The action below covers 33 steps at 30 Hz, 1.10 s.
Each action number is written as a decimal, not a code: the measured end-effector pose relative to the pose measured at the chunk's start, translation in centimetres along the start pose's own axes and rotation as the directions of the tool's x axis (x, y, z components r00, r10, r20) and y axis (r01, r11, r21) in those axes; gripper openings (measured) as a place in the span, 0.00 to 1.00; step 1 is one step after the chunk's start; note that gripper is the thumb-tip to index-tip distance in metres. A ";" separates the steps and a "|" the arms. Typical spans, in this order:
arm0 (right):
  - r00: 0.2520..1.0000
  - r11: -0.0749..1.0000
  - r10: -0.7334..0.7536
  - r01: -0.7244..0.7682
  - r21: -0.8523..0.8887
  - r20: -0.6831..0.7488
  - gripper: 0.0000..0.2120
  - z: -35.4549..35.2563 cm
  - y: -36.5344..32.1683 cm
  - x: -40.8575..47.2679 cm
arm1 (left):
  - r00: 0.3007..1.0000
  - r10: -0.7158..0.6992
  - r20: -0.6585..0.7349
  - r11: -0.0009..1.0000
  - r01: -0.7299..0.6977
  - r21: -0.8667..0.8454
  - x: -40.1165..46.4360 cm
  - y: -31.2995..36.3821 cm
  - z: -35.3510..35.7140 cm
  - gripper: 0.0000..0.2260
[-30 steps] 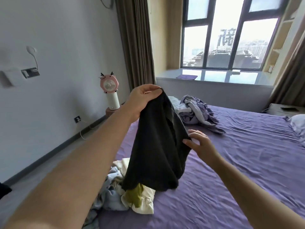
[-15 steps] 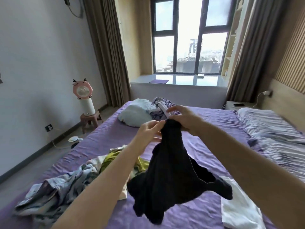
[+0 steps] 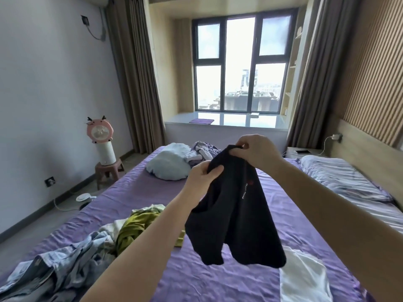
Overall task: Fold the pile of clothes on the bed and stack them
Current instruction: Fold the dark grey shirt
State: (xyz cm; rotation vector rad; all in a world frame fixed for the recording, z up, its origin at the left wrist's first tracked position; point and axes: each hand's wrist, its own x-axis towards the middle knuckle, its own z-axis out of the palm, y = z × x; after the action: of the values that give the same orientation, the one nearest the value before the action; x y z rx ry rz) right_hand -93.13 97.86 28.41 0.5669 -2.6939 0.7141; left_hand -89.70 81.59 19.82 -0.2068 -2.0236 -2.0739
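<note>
While both hands pinch its top edge | black garment (image 3: 234, 214) hangs above bed (image 3: 218, 280)

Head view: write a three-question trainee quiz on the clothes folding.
1. True or false: both hands grip the black garment.
2. Which item lies on the sheet beneath the hanging black garment? A) white garment B) towel C) sock
3. Fill in: the green garment lies in the unfolded pile to the person's ____.

Key: 1 true, left hand and right hand hold its top edge; 2 A; 3 left.
</note>
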 end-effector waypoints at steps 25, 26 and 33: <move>0.947 0.484 0.163 -0.320 0.814 0.276 0.06 2.7 1.0 0.5 | 0.893 -0.373 0.253 0.916 0.310 0.255 -4.5 -1.6 -11.8 0.20; 0.938 0.465 0.177 -0.348 0.814 0.299 0.07 2.9 1.5 0.2 | 0.887 -0.384 0.256 0.915 0.327 0.238 -4.9 -1.8 -12.1 0.20; 0.898 0.310 0.279 -0.420 0.853 0.340 0.09 4.1 4.8 -2.8 | 0.889 -0.456 0.053 0.848 0.415 0.331 -6.5 -2.3 -13.2 0.06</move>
State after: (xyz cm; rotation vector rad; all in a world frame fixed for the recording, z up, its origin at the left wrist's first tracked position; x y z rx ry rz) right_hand -93.56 100.38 22.03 0.1783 -2.2614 2.4596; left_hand -83.24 68.89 15.42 0.2044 -2.6479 -1.9665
